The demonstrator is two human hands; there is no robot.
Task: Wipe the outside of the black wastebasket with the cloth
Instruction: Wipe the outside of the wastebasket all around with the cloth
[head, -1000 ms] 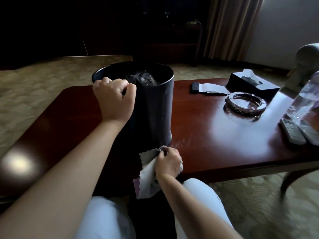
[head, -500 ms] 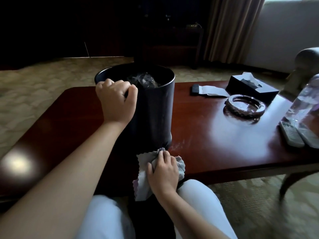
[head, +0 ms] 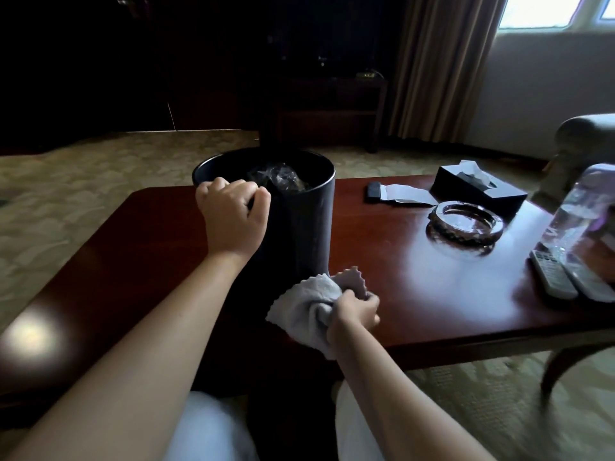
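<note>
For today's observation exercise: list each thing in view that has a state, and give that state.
left hand: grips the wastebasket's rim
right hand: grips the cloth
black wastebasket: upright on the table, crumpled plastic inside
grey cloth: bunched, beside the wastebasket's base
tissue box: tissue sticking out
glass ashtray: looks empty

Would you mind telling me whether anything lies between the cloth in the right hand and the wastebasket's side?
Nothing visible does. The right hand grips the crumpled grey cloth just beside the base of the black cylindrical wastebasket.
</note>
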